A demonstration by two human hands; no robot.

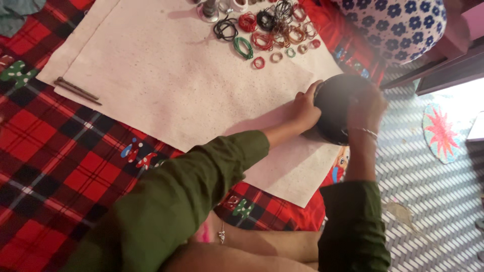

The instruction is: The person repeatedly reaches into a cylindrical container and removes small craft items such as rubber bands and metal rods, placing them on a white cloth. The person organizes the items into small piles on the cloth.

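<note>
1. Two hands clasped on one round black bowl-like object (337, 108), at the right edge of a pale felt sheet (166, 75).
2. Left hand (305, 108) pressed against its left side, fingers curled around the rim.
3. Right hand (365, 106) laid over its right side and top, gripping; thin bracelet (367, 132) at that wrist.
4. Green sleeves (201, 186) on both forearms.
5. Beyond the hands, well apart: scattered coloured bangles (267, 30) in loose piles on the sheet.
6. Far to the left of the left hand: two dark sticks (78, 90) lying side by side.
7. Beneath the sheet: red checked blanket (55, 151).
8. Right of the right hand: woven mat flooring (428, 201).
</note>
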